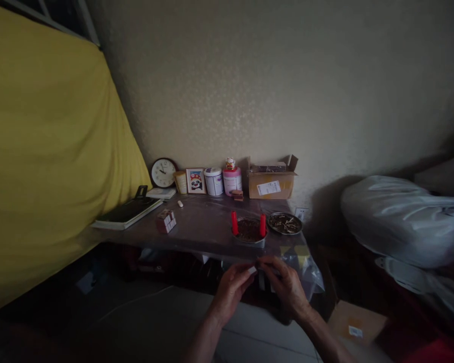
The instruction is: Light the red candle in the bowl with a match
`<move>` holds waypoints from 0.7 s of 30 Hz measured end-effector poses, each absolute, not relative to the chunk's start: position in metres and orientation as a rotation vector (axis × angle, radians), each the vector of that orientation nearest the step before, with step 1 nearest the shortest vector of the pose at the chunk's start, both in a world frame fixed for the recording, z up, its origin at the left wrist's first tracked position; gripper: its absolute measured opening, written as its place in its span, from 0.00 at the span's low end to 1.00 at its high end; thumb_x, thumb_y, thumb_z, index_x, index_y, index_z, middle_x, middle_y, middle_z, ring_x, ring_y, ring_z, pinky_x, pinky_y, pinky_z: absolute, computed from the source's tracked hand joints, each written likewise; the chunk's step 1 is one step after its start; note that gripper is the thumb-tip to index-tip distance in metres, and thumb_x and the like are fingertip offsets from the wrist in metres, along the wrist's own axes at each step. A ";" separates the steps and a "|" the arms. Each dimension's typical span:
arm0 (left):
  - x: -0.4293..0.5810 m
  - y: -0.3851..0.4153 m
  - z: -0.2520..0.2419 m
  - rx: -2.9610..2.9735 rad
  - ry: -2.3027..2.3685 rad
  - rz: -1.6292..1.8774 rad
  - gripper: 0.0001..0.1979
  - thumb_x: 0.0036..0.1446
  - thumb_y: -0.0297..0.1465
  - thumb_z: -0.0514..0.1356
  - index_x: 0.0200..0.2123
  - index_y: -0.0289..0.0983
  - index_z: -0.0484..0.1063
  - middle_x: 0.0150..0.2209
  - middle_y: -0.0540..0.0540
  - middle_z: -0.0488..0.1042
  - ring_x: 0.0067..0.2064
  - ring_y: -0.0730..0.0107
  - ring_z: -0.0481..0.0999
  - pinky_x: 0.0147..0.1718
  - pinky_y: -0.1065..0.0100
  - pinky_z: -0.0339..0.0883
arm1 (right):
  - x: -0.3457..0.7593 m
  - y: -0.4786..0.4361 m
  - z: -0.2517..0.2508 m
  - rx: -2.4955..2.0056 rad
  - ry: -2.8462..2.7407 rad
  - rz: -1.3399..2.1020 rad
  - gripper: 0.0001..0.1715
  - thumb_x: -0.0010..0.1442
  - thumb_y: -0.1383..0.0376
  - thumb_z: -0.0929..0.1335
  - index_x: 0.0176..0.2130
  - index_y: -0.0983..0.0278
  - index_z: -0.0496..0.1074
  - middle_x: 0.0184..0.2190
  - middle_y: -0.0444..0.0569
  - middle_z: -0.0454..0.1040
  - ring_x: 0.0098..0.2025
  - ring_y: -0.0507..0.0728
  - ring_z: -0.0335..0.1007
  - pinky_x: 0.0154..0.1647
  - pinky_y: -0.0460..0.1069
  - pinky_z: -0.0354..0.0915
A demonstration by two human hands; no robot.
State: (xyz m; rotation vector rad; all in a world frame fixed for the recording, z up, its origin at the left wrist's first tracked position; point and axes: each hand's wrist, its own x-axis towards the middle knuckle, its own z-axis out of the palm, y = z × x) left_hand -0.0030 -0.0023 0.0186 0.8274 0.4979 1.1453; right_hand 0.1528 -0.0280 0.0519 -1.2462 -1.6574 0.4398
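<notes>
Dim grey wall point(325, 101) behind a brown, plastic-covered table point(204, 222), with two red cylindrical candles point(234, 223) upright in a round, dark-filled metal dish point(252, 242). Near the front edge, a small white box-like object point(252, 270), pinched in the left hand point(231, 286) beside the curled fingers of the right hand point(286, 286), whose grip cannot be told. Possible drop to the tiled floor point(257, 337) from a loose fingertip hold.

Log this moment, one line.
left hand: holds white item | right hand: beside it, contents unclear | candles: upright at dish | boxes: on table
</notes>
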 end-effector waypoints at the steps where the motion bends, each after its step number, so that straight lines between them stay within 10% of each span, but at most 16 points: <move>1: -0.003 -0.002 0.019 0.832 0.495 1.146 0.09 0.49 0.29 0.63 0.36 0.36 0.75 0.41 0.44 0.76 0.46 0.62 0.71 0.50 0.60 0.60 | 0.153 -0.028 0.051 -1.248 -1.661 0.424 0.12 0.60 0.58 0.62 0.39 0.59 0.71 0.36 0.46 0.76 0.39 0.56 0.72 0.40 0.48 0.65; 21: -0.002 -0.004 0.024 0.876 0.497 1.200 0.09 0.48 0.30 0.64 0.35 0.36 0.74 0.39 0.45 0.76 0.46 0.61 0.71 0.48 0.60 0.60 | 0.152 -0.027 0.049 -1.213 -1.772 0.181 0.10 0.61 0.62 0.61 0.39 0.59 0.70 0.36 0.47 0.75 0.40 0.56 0.71 0.42 0.49 0.66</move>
